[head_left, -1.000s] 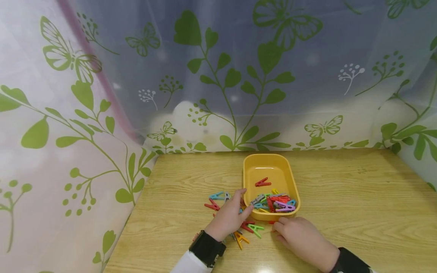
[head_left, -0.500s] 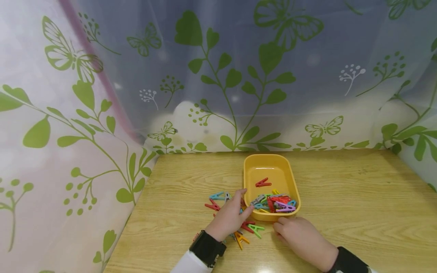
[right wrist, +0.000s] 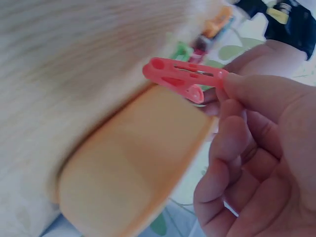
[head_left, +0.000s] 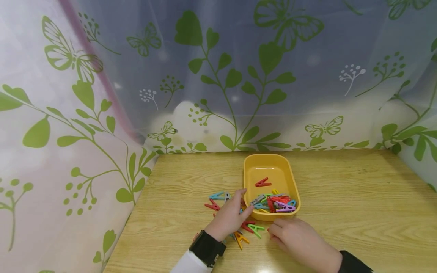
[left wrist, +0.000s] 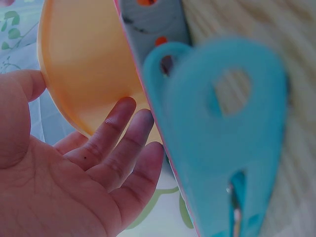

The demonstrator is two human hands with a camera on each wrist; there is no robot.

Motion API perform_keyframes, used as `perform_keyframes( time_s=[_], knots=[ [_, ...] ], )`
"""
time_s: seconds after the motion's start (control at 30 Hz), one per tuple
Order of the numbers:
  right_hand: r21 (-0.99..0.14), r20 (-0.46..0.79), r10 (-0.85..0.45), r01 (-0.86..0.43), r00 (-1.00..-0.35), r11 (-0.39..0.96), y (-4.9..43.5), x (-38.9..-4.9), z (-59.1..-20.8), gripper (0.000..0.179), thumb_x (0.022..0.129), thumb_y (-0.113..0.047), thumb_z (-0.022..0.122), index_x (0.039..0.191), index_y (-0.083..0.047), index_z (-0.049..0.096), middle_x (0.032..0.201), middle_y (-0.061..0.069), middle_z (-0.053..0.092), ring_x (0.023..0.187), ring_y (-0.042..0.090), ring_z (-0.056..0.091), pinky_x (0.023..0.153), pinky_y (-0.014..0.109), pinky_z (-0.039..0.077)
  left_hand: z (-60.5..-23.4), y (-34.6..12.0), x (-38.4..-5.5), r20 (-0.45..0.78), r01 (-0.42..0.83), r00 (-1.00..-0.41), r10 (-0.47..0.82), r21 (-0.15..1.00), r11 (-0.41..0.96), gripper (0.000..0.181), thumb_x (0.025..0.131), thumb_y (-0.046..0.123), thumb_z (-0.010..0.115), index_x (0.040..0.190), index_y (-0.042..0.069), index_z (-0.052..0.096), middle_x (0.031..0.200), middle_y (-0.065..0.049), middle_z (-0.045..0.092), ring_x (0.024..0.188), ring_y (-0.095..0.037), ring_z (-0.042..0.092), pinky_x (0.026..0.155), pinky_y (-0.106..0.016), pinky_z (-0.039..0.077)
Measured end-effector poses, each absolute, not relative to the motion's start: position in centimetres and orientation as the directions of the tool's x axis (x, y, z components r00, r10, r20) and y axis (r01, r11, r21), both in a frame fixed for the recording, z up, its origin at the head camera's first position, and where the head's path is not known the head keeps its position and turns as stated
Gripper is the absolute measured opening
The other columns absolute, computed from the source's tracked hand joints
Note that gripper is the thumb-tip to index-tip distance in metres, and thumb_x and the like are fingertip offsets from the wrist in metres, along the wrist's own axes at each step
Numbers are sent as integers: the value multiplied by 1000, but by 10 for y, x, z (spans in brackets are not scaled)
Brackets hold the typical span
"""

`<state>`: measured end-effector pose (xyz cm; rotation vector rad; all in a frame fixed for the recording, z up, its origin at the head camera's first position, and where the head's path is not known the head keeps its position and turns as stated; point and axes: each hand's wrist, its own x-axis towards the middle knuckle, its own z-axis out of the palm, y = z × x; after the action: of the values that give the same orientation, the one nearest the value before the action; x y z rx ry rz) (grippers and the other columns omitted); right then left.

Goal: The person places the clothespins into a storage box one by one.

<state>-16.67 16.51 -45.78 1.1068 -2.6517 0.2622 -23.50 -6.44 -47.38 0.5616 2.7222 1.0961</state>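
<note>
My right hand (head_left: pixel 296 237), just in front of the yellow tray (head_left: pixel 294 178), pinches a red clothespin (right wrist: pixel 185 76) by one end between thumb and forefinger. In the head view the hand hides most of this clothespin. The left hand (head_left: pixel 228 215) rests at the tray's near left corner with its fingers spread; in the left wrist view the thumb (left wrist: pixel 33 85) touches the rim. Several mixed clothespins, a purple one (head_left: pixel 285 206) among them, are heaped at the tray's near end. Apart from these lies a dark red clothespin (head_left: pixel 263 182) in the tray.
Loose clothespins lie on the wooden table (head_left: pixel 181 223) around and under the left hand, among them an orange one (head_left: pixel 241 239), a green one (head_left: pixel 256 229) and a blue one (head_left: pixel 216 195). A patterned curtain (head_left: pixel 211 76) stands behind the table and along its sides.
My right hand has shifted slightly to the left and toward me, and a bit of red shows again at its fingertips. The left hand, the tray and the loose clothespins have stayed put.
</note>
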Motion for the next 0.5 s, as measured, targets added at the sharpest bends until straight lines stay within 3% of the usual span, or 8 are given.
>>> perform_keyframes(
  time_s=[0.13, 0.23, 0.33, 0.4, 0.47, 0.5],
  knots=[
    [-69, 458, -668, -772, -587, 631, 162, -166, -449, 22, 84, -19, 86, 83, -22, 65, 81, -17, 57, 68, -5, 48, 60, 18, 43, -474, -65, -235, 2, 287, -918, 398, 697, 658, 63, 108, 40, 54, 159, 10, 33, 136, -17, 62, 116, -28, 64, 78, -33, 50],
    [-60, 557, -638, -792, -532, 607, 160, -166, -441, 16, 97, -26, 75, 84, -22, 66, 81, -17, 60, 68, -4, 52, 61, 18, 45, -474, -65, -235, 5, 289, -917, 400, 698, 655, 63, 108, 39, 55, 159, 9, 33, 131, -16, 64, 109, -26, 65, 73, -30, 48],
    [-72, 600, -607, -791, -521, 607, 161, -166, -433, 16, 101, -31, 68, 88, -22, 68, 81, -16, 62, 67, -3, 53, 60, 19, 46, -474, -65, -235, 4, 291, -915, 403, 699, 653, 63, 108, 39, 55, 158, 9, 33, 123, -14, 65, 98, -22, 64, 67, -29, 45],
    [-78, 613, -589, -782, -526, 618, 161, -168, -428, 11, 95, -25, 77, 89, -21, 68, 80, -15, 62, 65, -3, 51, 58, 19, 45, -474, -65, -235, 4, 293, -915, 404, 696, 655, 63, 108, 39, 55, 158, 9, 33, 123, -14, 66, 98, -21, 64, 68, -28, 46],
    [-88, 611, -574, -767, -545, 635, 164, -171, -425, 19, 85, -18, 86, 90, -20, 68, 79, -14, 62, 63, -4, 46, 56, 18, 42, -474, -65, -235, 3, 292, -915, 404, 695, 657, 63, 108, 39, 55, 158, 9, 33, 124, -14, 65, 99, -21, 65, 69, -29, 47],
    [-85, 609, -566, -756, -555, 649, 165, -173, -424, 18, 86, -18, 86, 90, -20, 68, 80, -14, 63, 63, -4, 47, 56, 18, 43, -474, -65, -235, 2, 291, -915, 403, 694, 658, 63, 108, 39, 55, 158, 9, 33, 125, -15, 65, 99, -21, 65, 70, -29, 47]
  ],
)
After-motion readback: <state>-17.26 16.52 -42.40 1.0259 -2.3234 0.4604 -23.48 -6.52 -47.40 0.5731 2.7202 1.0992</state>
